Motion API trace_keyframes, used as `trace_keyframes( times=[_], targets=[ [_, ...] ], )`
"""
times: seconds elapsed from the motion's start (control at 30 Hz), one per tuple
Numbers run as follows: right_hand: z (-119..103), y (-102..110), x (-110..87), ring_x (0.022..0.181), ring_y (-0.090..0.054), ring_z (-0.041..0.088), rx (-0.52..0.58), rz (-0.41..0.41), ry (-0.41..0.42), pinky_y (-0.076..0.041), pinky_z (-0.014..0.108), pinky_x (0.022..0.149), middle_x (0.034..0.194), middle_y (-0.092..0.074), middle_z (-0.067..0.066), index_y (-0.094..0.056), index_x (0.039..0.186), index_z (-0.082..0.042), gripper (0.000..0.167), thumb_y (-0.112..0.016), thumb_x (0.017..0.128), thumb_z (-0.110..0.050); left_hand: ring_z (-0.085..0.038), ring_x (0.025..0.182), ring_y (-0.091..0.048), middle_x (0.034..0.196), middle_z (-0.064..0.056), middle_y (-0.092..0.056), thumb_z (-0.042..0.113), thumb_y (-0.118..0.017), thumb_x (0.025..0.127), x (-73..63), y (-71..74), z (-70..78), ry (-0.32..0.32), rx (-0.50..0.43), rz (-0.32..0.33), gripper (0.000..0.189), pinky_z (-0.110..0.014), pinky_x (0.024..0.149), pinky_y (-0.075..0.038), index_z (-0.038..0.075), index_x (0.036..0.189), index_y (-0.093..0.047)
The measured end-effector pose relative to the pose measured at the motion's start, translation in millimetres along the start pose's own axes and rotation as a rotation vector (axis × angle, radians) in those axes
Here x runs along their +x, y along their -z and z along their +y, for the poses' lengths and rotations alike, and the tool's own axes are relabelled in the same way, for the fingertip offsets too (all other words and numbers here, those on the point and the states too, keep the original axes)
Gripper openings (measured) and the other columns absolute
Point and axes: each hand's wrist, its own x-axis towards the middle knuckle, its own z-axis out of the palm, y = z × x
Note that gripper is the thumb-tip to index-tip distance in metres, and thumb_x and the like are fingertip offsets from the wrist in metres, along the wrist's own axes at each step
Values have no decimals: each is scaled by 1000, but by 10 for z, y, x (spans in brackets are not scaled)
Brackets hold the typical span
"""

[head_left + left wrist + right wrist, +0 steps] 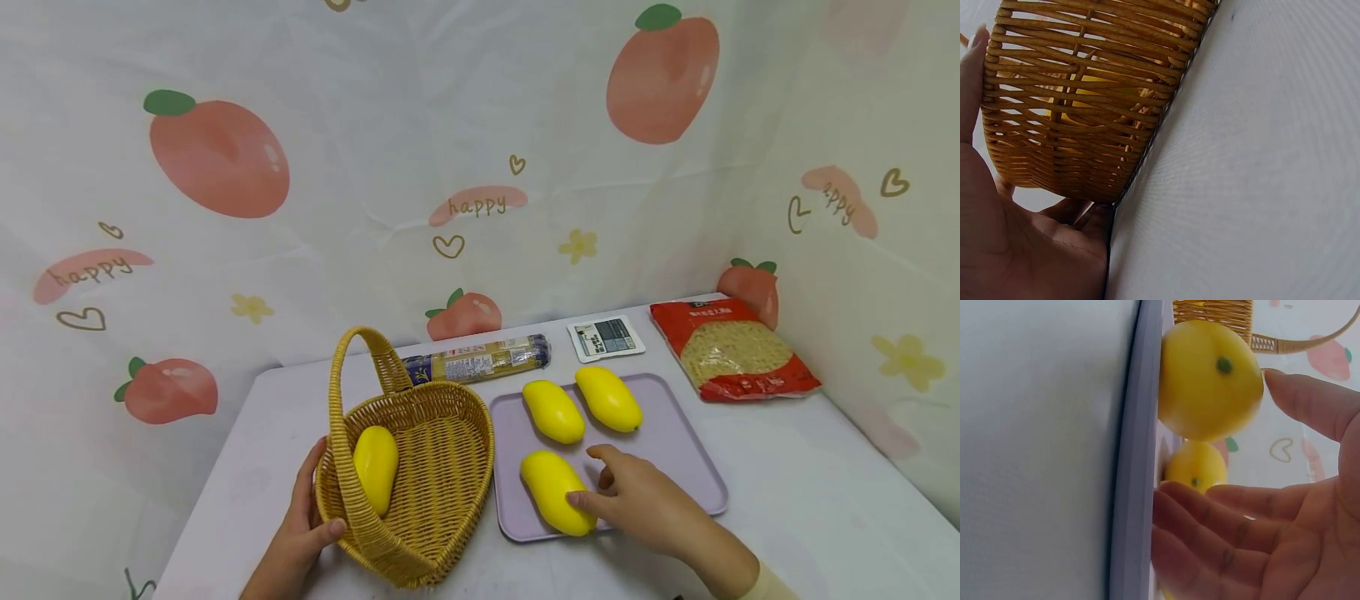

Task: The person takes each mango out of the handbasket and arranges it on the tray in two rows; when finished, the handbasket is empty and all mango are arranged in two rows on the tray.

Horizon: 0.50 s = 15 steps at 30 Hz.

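Observation:
A heart-shaped wicker basket (442,450) with a tall handle stands on the table's left half. One yellow mango (377,471) lies inside it, along its left wall. My left hand (298,525) holds the basket's left side, thumb at the front rim; the left wrist view shows the palm against the woven wall (1079,125). On a lilac tray (675,450) lie three more mangoes. My right hand (648,504) is over the tray with fingers spread apart, its thumb at the nearest mango (555,493). The other mangoes (553,412) (609,399) lie farther back.
Behind the basket and tray lies a wrapped pack of noodles (480,360). Right of it is a small white packet (606,337). A red bag of pasta (735,350) lies at the back right. A fruit-printed cloth (337,167) hangs behind the white table (810,492).

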Motion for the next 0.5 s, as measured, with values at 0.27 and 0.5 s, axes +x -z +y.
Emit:
trace_keyframes(
  times=[0.27, 0.5],
  targets=[
    [-24, -126, 39, 97, -64, 21, 42, 13, 34, -57, 52, 89, 119, -69, 5, -64, 145, -4, 80, -93, 86, -49, 3, 142, -39, 177, -20, 0, 17, -75, 105, 12, 20, -27, -7, 29, 11, 105, -19, 107, -41, 43, 174, -1],
    [-23, -213, 48, 106, -63, 20, -24, 31, 48, -52, 58, 102, 132, -69, 3, -66, 142, -6, 77, -96, 83, -46, 5, 143, -38, 178, -20, 2, 16, -73, 105, 7, 17, -18, -13, 33, 7, 104, -19, 108, -40, 43, 174, 0]
  ],
)
